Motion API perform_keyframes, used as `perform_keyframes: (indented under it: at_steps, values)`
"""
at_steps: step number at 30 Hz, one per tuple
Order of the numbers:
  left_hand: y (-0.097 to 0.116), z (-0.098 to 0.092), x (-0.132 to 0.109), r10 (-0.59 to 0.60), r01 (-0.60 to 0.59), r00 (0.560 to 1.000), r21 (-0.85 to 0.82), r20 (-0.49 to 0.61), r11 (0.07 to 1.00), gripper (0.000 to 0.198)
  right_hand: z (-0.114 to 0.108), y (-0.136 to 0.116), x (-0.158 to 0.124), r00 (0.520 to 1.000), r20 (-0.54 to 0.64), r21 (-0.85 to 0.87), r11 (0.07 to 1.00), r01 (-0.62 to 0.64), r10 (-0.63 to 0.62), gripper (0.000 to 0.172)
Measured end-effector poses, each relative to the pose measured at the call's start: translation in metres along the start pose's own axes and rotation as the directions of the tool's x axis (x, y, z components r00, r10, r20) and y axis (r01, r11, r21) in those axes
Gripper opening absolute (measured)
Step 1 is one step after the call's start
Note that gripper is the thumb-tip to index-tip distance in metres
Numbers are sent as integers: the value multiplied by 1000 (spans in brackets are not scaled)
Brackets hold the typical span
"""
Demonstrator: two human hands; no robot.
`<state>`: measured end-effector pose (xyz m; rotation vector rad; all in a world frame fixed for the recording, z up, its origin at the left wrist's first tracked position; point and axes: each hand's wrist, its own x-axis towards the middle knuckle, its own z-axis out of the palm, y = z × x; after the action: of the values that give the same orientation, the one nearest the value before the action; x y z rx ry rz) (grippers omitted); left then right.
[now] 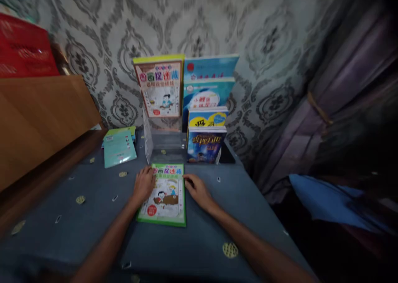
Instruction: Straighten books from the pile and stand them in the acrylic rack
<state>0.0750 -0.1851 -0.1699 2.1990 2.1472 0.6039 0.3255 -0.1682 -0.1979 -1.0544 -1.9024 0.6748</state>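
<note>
A green-bordered children's book (164, 198) lies flat on the blue tablecloth (93, 200) in front of me. My left hand (143, 185) rests on its left edge with the fingers curled over the top corner. My right hand (197, 190) touches its right edge, fingers bent against the book's side. Behind the book stands a clear tiered display stand (155, 140). In the stand, a yellow-topped book (160, 88) stands at the back left, and several blue books (207, 109) are stepped down on the right.
A light-green booklet (119, 147) lies on the cloth at the left. A wooden cabinet (37, 117) with a red box (21, 47) on top is at far left. Patterned wallpaper is behind, a purple curtain (342, 100) and blue cloth (326, 200) to the right.
</note>
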Motion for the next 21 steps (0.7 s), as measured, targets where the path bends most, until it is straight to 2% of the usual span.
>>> perform_keyframes:
  at_steps: [4,10,16,21]
  values:
    - [3,0,-1,43,-47,998,79,56,996,35,4,7,-2,999,-6,12,999,-35,35,28]
    - [23,6,8,188,-199,976,97,112,975,40,6,4,-5,998,-16,-78,996,51,-53,30]
    - [50,20,29,357,-368,907,10,222,930,45,3,-6,-4,999,-4,-98,994,45,-46,31]
    - [68,15,46,394,-427,865,42,309,903,54,2,-9,-4,998,10,-124,991,56,-55,30]
